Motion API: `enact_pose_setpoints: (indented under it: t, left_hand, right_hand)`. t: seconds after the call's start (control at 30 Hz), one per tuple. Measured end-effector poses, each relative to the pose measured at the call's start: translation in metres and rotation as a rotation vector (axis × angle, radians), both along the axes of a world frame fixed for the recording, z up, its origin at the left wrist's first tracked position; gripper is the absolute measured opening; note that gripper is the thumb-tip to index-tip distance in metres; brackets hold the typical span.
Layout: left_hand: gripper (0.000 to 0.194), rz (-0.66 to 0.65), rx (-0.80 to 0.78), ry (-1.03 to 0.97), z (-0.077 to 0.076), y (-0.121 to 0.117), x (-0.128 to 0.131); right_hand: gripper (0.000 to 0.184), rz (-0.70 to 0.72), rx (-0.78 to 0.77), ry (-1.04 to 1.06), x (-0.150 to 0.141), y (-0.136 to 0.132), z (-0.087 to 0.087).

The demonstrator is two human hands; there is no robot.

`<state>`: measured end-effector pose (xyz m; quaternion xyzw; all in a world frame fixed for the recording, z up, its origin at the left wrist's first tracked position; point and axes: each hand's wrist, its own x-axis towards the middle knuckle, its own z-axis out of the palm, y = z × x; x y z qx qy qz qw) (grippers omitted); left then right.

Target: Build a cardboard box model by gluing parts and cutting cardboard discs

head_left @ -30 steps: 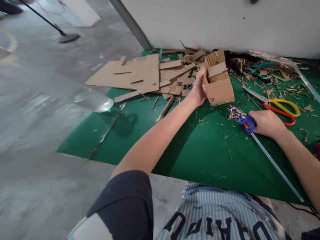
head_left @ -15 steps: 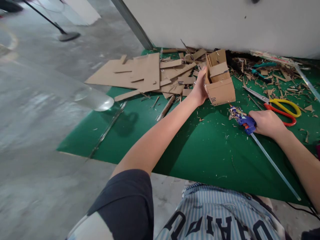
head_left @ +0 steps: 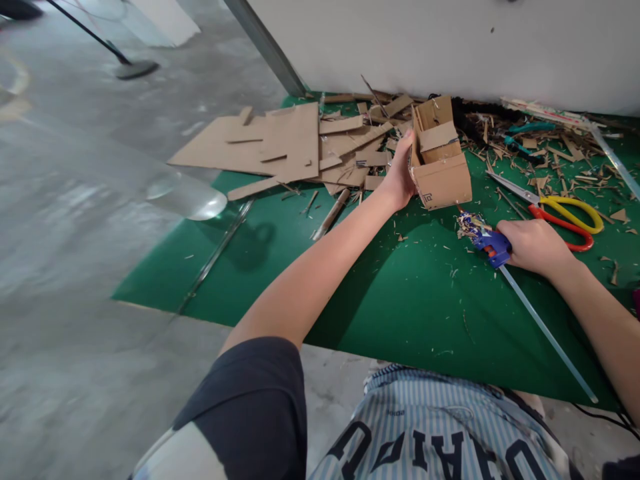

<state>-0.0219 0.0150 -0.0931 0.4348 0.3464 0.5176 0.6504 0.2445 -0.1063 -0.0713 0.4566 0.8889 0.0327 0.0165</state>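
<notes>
My left hand (head_left: 401, 175) grips the left side of a small cardboard box (head_left: 444, 181), tilted so its inner partition shows. Most of those fingers are hidden behind the box. In my right hand (head_left: 533, 245) is a blue hot glue gun (head_left: 495, 248), fingers wrapped round its handle. Bits of cardboard and glue cling to the gun's front, and its nozzle points up at the box's lower right edge; whether it touches I cannot tell. A long clear glue stick (head_left: 550, 335) sticks out of its back. Scissors (head_left: 555, 208) with yellow and red handles lie just beyond my right hand.
Cardboard sheets and strips (head_left: 295, 143) pile up at the back left of the green table (head_left: 400, 293). Scraps, teal-handled pliers (head_left: 523, 148) and a clear stick (head_left: 617, 160) lie at the back right, by the white wall (head_left: 450, 53). A wooden stick (head_left: 333, 215) rests near my left forearm.
Almost nothing differs. The box has tipped very slightly in my left hand, and the whole view has shifted a little. Both hands keep their holds.
</notes>
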Motion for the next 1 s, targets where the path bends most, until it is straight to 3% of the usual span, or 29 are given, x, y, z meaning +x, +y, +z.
enact_pose_setpoints:
  t: [0.47,0.67,1.0]
  left_hand:
    - [0.093,-0.056,0.049,0.103,-0.006,0.009,-0.004]
    - [0.077,-0.027,-0.007,0.003,-0.001,0.0,0.0]
    - [0.071,0.02,-0.076,-0.048,-0.003,0.0,0.0]
  right_hand:
    - [0.022,-0.008,0.018,0.0,0.004,0.001,-0.004]
    - [0.023,0.002,0.012,-0.024,0.002,-0.001,-0.003]
    - [0.011,-0.004,0.022,-0.048,-0.003,0.0,0.0]
